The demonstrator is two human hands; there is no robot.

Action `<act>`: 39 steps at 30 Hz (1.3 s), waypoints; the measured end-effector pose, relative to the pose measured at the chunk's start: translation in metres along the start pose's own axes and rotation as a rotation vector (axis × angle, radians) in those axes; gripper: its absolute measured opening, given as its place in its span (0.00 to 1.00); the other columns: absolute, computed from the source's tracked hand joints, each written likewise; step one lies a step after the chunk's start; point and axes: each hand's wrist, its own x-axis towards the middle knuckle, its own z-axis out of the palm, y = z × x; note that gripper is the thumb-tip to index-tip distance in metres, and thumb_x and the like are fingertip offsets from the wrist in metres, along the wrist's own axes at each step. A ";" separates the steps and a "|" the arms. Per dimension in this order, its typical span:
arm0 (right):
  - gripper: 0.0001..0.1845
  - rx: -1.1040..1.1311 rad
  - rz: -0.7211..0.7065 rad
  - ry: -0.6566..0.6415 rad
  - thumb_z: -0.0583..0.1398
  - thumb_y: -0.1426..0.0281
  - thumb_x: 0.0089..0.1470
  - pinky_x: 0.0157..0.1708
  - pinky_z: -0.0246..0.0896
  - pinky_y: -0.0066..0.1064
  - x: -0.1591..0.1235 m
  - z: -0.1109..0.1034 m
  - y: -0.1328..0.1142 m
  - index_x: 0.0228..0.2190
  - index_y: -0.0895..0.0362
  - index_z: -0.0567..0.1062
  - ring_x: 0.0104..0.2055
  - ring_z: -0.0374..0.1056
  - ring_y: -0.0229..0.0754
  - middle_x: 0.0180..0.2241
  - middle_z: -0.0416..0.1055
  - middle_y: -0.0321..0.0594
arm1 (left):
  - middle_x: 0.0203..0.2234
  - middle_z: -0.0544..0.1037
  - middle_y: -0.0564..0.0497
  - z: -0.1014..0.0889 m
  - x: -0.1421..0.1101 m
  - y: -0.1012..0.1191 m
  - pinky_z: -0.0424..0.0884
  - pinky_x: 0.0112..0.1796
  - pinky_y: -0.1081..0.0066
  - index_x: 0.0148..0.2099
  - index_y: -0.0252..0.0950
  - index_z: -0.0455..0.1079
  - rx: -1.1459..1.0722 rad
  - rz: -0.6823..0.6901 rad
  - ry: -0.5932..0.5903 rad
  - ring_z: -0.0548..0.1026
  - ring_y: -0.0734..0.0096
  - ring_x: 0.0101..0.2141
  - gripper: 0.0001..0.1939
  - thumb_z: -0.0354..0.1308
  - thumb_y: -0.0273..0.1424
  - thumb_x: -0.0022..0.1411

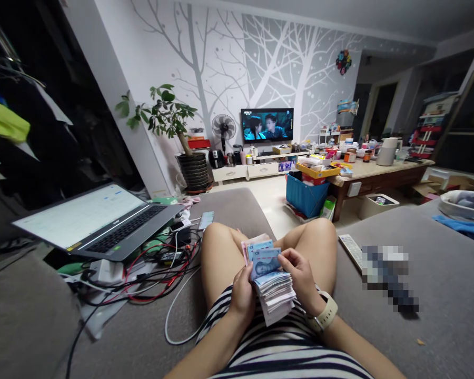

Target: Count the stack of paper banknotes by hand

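A thick stack of banknotes [275, 296], mostly blue with white edges fanned toward me, is held above my lap between both hands. My left hand [243, 289] grips the stack at its left side, thumb on top. With thumb and fingers, my right hand [298, 269] pinches the right edge of a blue banknote [265, 264] that stands up from the stack and shows a portrait. Behind it, more blue notes and a few pinkish notes [248, 251] stick out at the far side. My fingers under the stack are hidden.
On the sofa [237, 202] at my left lie an open laptop [122, 226], tangled cables [154, 273] and a phone [206, 220]. A remote control [351, 253] and a blurred-out dark object [395, 284] lie at my right. Farther off stand a cluttered table [398, 169] and a blue bin [306, 195].
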 end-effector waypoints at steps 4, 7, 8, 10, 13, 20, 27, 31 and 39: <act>0.19 0.002 -0.004 -0.012 0.63 0.53 0.51 0.27 0.56 0.29 0.000 -0.001 0.000 0.24 0.56 0.72 0.25 0.59 0.37 0.21 0.66 0.33 | 0.26 0.82 0.47 0.000 0.000 0.000 0.73 0.41 0.61 0.31 0.32 0.78 0.009 0.034 -0.020 0.79 0.52 0.38 0.14 0.63 0.38 0.46; 0.21 0.011 -0.011 -0.010 0.62 0.51 0.53 0.26 0.54 0.28 0.000 -0.001 0.000 0.24 0.56 0.71 0.24 0.58 0.37 0.21 0.65 0.33 | 0.26 0.82 0.48 -0.002 0.001 0.000 0.73 0.40 0.61 0.29 0.34 0.77 0.005 0.030 -0.036 0.79 0.52 0.39 0.10 0.63 0.37 0.47; 0.22 0.015 -0.011 -0.007 0.61 0.51 0.53 0.25 0.53 0.28 0.000 -0.001 0.000 0.23 0.56 0.70 0.23 0.57 0.37 0.20 0.64 0.33 | 0.26 0.82 0.48 -0.002 0.001 -0.001 0.73 0.40 0.62 0.28 0.35 0.77 0.002 0.023 -0.037 0.79 0.52 0.39 0.10 0.64 0.37 0.47; 0.24 0.027 -0.010 -0.012 0.58 0.49 0.56 0.23 0.51 0.29 -0.001 -0.001 0.000 0.23 0.56 0.70 0.22 0.56 0.36 0.19 0.64 0.33 | 0.24 0.82 0.48 -0.002 0.001 -0.001 0.73 0.39 0.62 0.27 0.34 0.76 -0.012 0.010 -0.031 0.79 0.52 0.38 0.09 0.65 0.36 0.46; 0.25 0.044 0.001 -0.032 0.56 0.49 0.58 0.24 0.52 0.29 -0.001 -0.001 0.000 0.23 0.57 0.71 0.21 0.57 0.37 0.17 0.66 0.35 | 0.23 0.81 0.48 -0.001 0.000 0.000 0.73 0.39 0.62 0.29 0.33 0.76 -0.034 -0.008 -0.036 0.80 0.52 0.37 0.10 0.66 0.35 0.46; 0.19 -0.007 -0.019 0.104 0.68 0.56 0.47 0.25 0.53 0.27 0.005 -0.002 0.002 0.26 0.55 0.67 0.24 0.56 0.36 0.21 0.61 0.30 | 0.27 0.82 0.47 -0.002 0.001 0.000 0.73 0.41 0.61 0.35 0.31 0.77 -0.047 -0.016 -0.074 0.80 0.53 0.37 0.12 0.66 0.32 0.47; 0.21 0.001 0.027 0.024 0.64 0.53 0.50 0.26 0.53 0.28 0.010 -0.004 0.013 0.24 0.56 0.67 0.25 0.55 0.36 0.22 0.60 0.31 | 0.32 0.83 0.45 -0.006 0.003 -0.003 0.73 0.41 0.62 0.40 0.30 0.77 -0.013 -0.019 -0.118 0.80 0.55 0.36 0.16 0.66 0.34 0.49; 0.22 0.000 0.041 0.020 0.64 0.52 0.49 0.25 0.50 0.28 0.009 -0.004 0.011 0.22 0.56 0.66 0.24 0.52 0.35 0.20 0.58 0.30 | 0.33 0.83 0.45 -0.004 0.000 0.000 0.73 0.41 0.62 0.41 0.30 0.78 -0.002 -0.013 -0.129 0.80 0.56 0.36 0.18 0.66 0.35 0.48; 0.19 -0.022 -0.015 0.037 0.63 0.56 0.51 0.26 0.51 0.27 0.008 -0.005 0.010 0.22 0.57 0.67 0.25 0.53 0.36 0.21 0.59 0.31 | 0.28 0.82 0.47 -0.005 0.006 -0.002 0.72 0.40 0.64 0.28 0.32 0.77 0.027 0.057 -0.042 0.79 0.57 0.36 0.12 0.64 0.38 0.48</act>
